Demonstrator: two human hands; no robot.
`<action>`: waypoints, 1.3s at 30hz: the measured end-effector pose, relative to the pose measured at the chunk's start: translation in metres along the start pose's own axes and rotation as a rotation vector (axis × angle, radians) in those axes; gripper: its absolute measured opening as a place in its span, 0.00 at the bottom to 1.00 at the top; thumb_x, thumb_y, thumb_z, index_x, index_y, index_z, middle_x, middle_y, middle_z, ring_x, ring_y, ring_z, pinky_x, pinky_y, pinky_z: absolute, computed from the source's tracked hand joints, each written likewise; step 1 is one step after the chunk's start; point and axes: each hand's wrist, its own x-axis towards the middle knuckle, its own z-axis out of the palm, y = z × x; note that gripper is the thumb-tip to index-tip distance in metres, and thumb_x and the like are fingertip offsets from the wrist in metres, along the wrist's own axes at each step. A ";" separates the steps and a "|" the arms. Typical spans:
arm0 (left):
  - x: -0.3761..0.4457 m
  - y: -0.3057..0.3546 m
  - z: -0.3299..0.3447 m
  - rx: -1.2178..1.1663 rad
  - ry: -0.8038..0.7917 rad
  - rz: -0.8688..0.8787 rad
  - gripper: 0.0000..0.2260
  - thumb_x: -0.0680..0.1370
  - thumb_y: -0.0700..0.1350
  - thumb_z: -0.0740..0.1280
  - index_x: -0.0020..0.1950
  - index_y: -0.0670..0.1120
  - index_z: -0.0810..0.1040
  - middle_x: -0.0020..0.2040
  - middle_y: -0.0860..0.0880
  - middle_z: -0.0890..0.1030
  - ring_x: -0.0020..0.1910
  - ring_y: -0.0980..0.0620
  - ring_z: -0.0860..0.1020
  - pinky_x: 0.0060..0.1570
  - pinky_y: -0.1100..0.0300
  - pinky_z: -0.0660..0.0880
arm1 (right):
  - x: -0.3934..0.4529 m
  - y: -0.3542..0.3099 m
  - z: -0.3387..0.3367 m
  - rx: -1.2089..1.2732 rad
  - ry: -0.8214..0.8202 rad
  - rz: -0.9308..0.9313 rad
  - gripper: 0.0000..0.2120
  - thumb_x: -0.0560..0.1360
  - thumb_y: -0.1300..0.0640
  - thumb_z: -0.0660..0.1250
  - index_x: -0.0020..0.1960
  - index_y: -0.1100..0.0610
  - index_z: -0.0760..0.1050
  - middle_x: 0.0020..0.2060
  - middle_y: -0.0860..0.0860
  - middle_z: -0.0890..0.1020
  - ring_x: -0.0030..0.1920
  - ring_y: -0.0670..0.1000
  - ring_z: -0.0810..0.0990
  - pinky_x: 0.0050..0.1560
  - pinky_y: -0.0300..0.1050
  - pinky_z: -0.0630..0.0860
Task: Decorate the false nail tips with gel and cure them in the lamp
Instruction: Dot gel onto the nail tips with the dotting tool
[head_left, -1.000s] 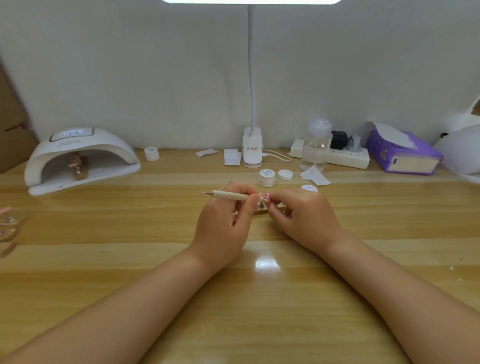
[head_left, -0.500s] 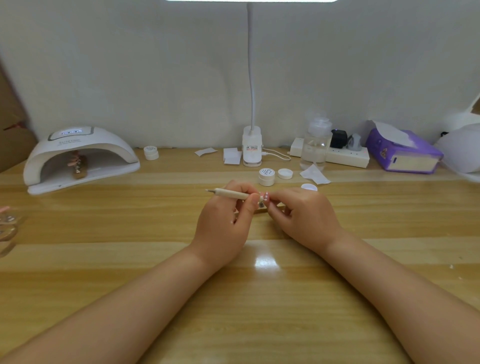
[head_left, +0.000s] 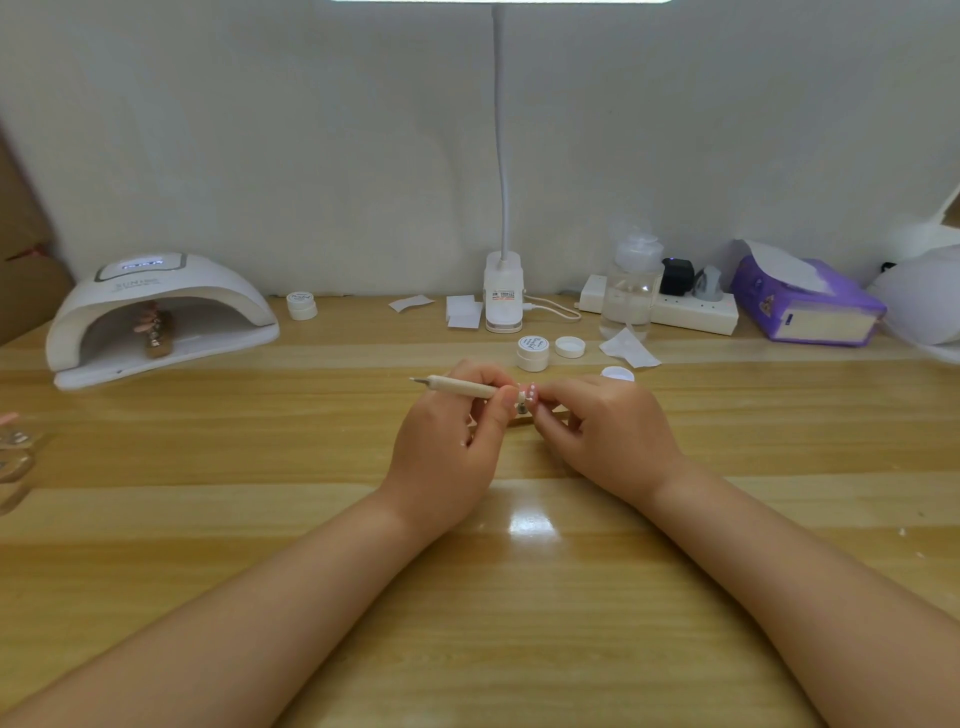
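Note:
My left hand (head_left: 447, 441) grips a cream dotting pen (head_left: 457, 385) that points left, its working end at a small pink false nail tip (head_left: 530, 393) on a stand. My right hand (head_left: 602, 431) pinches that nail tip stand from the right, just above the wooden desk (head_left: 519, 597). A white curing lamp (head_left: 156, 317) sits at the back left with a wooden holder of nail tips (head_left: 153, 332) inside it. A closed gel jar (head_left: 533, 352), a loose lid (head_left: 570, 346) and an open jar (head_left: 617, 373) lie just behind my hands.
A desk lamp base (head_left: 503, 293) stands at the back centre. Another jar (head_left: 302, 305) and paper scraps (head_left: 464, 310) are near it. A clear bottle (head_left: 631, 291), power strip (head_left: 691, 312) and purple tissue box (head_left: 810, 306) line the back right. Holders with nail tips (head_left: 15, 452) sit at the left edge.

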 end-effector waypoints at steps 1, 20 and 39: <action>0.000 0.000 0.000 -0.003 0.000 -0.005 0.05 0.78 0.46 0.62 0.44 0.57 0.72 0.37 0.52 0.80 0.37 0.51 0.78 0.36 0.56 0.72 | 0.000 0.000 0.000 0.001 0.002 0.001 0.03 0.72 0.61 0.70 0.40 0.57 0.83 0.30 0.50 0.82 0.29 0.49 0.77 0.27 0.44 0.72; 0.000 0.001 -0.001 -0.016 0.047 -0.035 0.04 0.78 0.47 0.62 0.45 0.57 0.73 0.35 0.54 0.80 0.37 0.55 0.78 0.35 0.59 0.73 | 0.000 0.002 0.001 -0.001 -0.001 0.007 0.03 0.72 0.60 0.70 0.40 0.57 0.83 0.30 0.49 0.82 0.28 0.48 0.77 0.26 0.42 0.71; 0.001 0.003 0.000 -0.024 0.013 -0.029 0.04 0.77 0.47 0.62 0.44 0.56 0.74 0.36 0.52 0.80 0.36 0.51 0.78 0.36 0.56 0.72 | -0.001 0.003 0.001 0.013 -0.006 0.023 0.03 0.72 0.60 0.70 0.41 0.57 0.83 0.31 0.49 0.82 0.29 0.48 0.77 0.28 0.42 0.71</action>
